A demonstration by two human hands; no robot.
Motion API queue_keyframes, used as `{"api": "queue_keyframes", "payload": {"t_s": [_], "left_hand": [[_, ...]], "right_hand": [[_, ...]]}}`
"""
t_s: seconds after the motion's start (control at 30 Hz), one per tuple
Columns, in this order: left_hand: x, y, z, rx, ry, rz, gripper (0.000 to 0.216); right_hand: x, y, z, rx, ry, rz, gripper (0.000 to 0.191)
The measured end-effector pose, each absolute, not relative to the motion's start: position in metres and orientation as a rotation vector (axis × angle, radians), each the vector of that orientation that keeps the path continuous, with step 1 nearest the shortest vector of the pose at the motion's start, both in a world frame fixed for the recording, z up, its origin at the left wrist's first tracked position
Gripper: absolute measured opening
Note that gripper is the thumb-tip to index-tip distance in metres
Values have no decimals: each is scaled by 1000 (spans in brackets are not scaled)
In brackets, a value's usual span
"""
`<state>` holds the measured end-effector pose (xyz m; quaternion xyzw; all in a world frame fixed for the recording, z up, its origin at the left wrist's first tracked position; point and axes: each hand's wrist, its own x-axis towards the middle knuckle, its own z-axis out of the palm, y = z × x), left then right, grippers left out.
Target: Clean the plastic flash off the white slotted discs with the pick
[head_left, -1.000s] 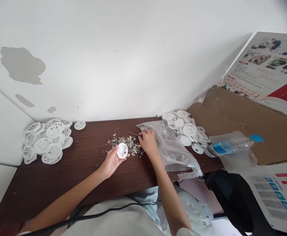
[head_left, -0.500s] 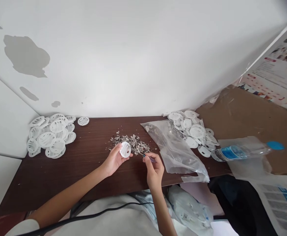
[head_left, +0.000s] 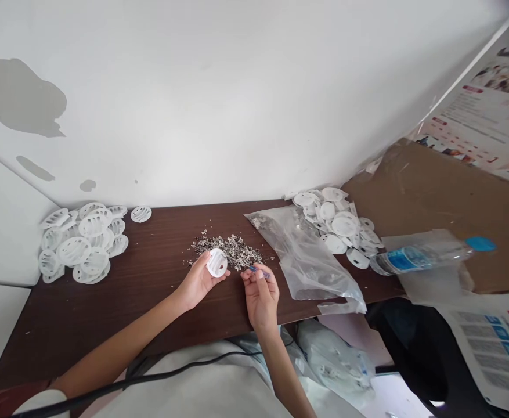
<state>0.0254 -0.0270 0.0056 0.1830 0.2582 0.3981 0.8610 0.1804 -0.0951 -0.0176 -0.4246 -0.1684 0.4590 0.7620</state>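
Disc (head_left: 216, 263) in your left hand (head_left: 197, 285), white and round, and you have it tilted face up with a small dark slot showing near its lower right edge! Your thumb sits at the left rim, your fingers curl behind, and the fingertips peek out past the lower right; that hand is half closed, firmly around its piece. Right beside it, your right hand (head_left: 262, 293) pinches a slim blue tool (head_left: 258, 270) between thumb and forefinger, the other fingers folded in. Whether a tiny piece sits in that pinch as well, you cannot tell at this size.

Both hands are at the near side of a scattered heap of small metal pieces (head_left: 232, 247), and the disc overlaps its front left edge in view. Out to your left on the dark brown table (head_left: 162, 244), a big pile of slotted white discs (head_left: 73, 251) leans by the wall, with a lone slotted disc (head_left: 141, 214) just beside it. Over on your right, a clear plastic bag (head_left: 310, 261) lies slumped, touching a second heap of white discs (head_left: 345, 223). Beyond that, a plastic bottle (head_left: 404, 259) with a blue cap (head_left: 480, 243) lies on its side near the brown cardboard (head_left: 423, 197).
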Motion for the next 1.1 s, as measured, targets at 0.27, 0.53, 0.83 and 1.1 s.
{"api": "queue_keyframes", "payload": {"t_s": [0.27, 0.53, 0.83, 1.1], "left_hand": [[23, -26, 6, 310, 572, 817, 34], [21, -22, 7, 260, 542, 851, 35], [22, -23, 10, 210, 566, 857, 31], [22, -24, 9, 219, 534, 863, 32]], "right_hand": [[186, -92, -22, -977, -353, 1044, 32], [177, -93, -24, -1180, -688, 1114, 33], [178, -94, -26, -1113, -592, 1057, 33], [176, -96, -31, -1193, -706, 1000, 32]]}}
